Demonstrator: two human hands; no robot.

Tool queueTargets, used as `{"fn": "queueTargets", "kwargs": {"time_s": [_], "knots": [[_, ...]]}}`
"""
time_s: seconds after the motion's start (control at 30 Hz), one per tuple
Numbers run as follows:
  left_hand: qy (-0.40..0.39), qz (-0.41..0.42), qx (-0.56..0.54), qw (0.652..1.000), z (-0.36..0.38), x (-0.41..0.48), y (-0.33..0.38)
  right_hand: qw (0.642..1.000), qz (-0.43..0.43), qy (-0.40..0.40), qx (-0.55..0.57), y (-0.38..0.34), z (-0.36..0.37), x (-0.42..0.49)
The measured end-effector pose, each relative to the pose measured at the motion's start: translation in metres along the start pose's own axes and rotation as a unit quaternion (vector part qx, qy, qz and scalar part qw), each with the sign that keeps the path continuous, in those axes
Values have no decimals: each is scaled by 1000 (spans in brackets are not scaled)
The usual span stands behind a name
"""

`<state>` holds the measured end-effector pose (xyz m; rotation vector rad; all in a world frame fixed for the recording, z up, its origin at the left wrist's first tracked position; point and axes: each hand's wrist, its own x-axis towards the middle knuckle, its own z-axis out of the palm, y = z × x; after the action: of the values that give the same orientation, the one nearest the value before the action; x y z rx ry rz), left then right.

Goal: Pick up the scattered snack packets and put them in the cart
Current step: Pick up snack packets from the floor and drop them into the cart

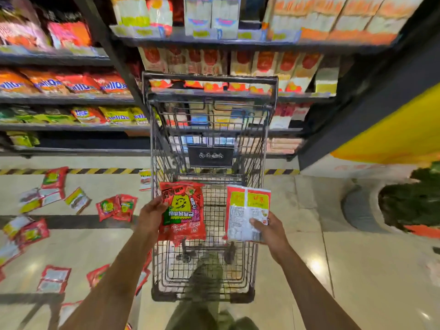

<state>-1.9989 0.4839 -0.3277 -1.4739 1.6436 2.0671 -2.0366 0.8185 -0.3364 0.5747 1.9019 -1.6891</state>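
2 snack packets hang over the cart (267, 129): the left hand (152, 216) pinches the red packet (182, 210) by its side edge, and the right hand (270, 231) grips the white-backed packet (245, 214) at a lower corner. Both look light, limp and slick, so edge seams seem safest. Many scattered packets (78, 200) lie on the floor (357, 270).

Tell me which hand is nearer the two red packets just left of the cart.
Left. The left hand, gripping a red packet, is just right of that pair; the right hand holds a white-backed packet across the cart.
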Motion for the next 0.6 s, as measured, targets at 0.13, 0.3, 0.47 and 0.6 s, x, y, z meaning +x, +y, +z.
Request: {"fn": "queueTargets", "kwargs": {"time_s": [0.13,0.3,0.47,0.6], "knots": [[-20,-31,39,999,22,74,-5,999,43,4,-26,11,27,72],[-16,-67,75,995,50,168,-28,994,97,35,-42,42,62,162],[22,-106,43,993,73,258,-67,990,106,74,-52,85,89,246],[38,-110,-12,993,86,319,-98,983,130,112,-63,117,105,308]]}}
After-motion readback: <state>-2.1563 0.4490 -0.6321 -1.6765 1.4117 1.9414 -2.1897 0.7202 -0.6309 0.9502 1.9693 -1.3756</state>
